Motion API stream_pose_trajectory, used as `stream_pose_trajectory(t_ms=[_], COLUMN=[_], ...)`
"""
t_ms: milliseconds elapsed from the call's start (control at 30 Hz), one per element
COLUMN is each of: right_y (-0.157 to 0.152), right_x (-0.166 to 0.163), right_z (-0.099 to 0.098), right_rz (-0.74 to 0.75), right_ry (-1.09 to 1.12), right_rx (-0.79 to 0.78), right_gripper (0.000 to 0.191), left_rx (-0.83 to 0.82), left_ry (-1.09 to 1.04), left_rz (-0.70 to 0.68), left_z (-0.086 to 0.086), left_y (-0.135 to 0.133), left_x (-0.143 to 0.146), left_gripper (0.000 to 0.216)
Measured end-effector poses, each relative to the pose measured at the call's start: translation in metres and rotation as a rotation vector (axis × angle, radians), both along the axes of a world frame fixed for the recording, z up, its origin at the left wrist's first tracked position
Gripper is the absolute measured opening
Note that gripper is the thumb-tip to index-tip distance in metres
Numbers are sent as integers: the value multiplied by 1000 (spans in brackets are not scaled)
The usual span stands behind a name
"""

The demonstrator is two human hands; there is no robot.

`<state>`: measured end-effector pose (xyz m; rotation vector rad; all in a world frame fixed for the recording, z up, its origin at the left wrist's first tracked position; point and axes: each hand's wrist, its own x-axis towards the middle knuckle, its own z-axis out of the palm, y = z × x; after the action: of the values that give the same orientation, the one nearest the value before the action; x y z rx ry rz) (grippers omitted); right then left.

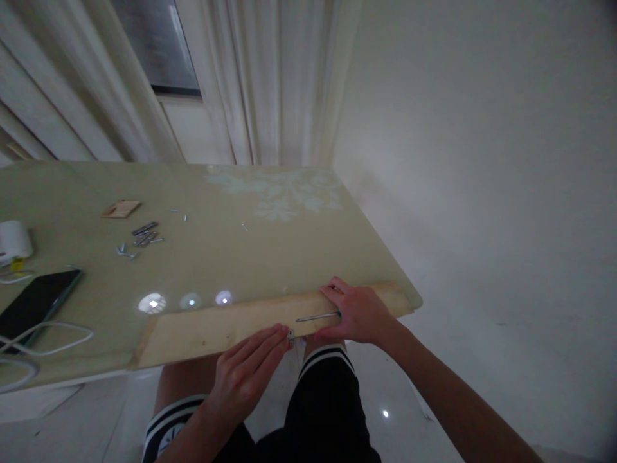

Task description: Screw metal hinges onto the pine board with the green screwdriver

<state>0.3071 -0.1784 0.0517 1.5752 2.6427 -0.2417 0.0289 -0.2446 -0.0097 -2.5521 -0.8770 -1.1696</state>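
Observation:
A long pale wooden board (193, 328) lies along the near edge of the table, its near side sticking out past the edge. My left hand (250, 370) is at the board's near side, fingers together, pinching a small metal hinge-like piece (291, 335) against the board's edge. The piece is mostly covered by my fingertips. My right hand (361, 313) rests on the board's right part, with fingers curled over a screwdriver (315, 317). Its metal shaft points left over the wood, toward my left fingertips; most of the handle is hidden in the palm.
On the glossy table (216, 257), several screws and metal pieces (144, 238) lie near a small wooden piece (121, 208). A phone (38, 302), a white cable (62, 350) and a white object (14, 240) are at left. A wall (482, 161) stands right.

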Motion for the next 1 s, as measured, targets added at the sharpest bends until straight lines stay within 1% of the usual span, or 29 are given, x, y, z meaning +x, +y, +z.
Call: stream_pose_trajectory(t_ms=[133, 233, 300, 367, 400, 433, 467, 500, 533, 567, 600, 633, 700, 767, 800, 867, 933, 1000], right_y=[0, 1, 3, 6, 7, 8, 9, 8, 6, 3, 0, -5, -14, -22, -24, -27, -27, -26], right_x=[0, 1, 2, 2, 2, 2, 1, 1, 0, -1, -2, -2, -3, -3, -3, -2, -2, -3], right_z=[0, 0, 0, 1, 1, 2, 2, 3, 3, 3, 2, 1, -1, -5, -6, -8, -8, -5], right_rz=[16, 16, 14, 17, 20, 20, 14, -2, -25, -51, -79, -107, -155, -189, -197, -200, -199, -212], right_ry=[-8, -17, -10, 11, 23, 31, 34, 32, 26, 18, 11, 7, 13, 43, 60, 91, 104, 101], right_rx=[5, 4, 6, 14, 17, 19, 23, 30, 37, 45, 55, 62, 72, 80, 79, 68, 46, 33], right_gripper=[90, 90, 93, 97, 99, 100, 101, 102, 103, 102, 101, 98, 91, 85, 84, 83, 83, 82], left_rx=[-10, 2, -17, -96, -151, -232, -299, -370, -433, -490, -543, -586, -607, -633, -647, -668, -676, -677], left_ry=[27, 30, 31, 39, 35, 44, 40, 27, 30, 79, 165, 259, 308, 345, 361, 385, 392, 387], left_rz=[-29, -35, -30, -39, -45, -45, -10, 79, 205, 340, 444, 499, 511, 490, 482, 467, 470, 489], left_z=[-8, -7, -2, 9, 15, 22, 29, 36, 42, 47, 50, 52, 50, 43, 39, 31, 28, 28], left_y=[2, 1, 0, 3, 8, 17, 30, 48, 70, 95, 121, 148, 194, 225, 235, 244, 245, 245], left_x=[-3, -1, 0, -4, -7, -12, -19, -25, -32, -39, -45, -50, -58, -63, -64, -67, -69, -71], left_gripper=[22, 21, 19, 18, 21, 32, 42, 43, 42, 42, 43, 44, 48, 57, 61, 63, 57, 46])
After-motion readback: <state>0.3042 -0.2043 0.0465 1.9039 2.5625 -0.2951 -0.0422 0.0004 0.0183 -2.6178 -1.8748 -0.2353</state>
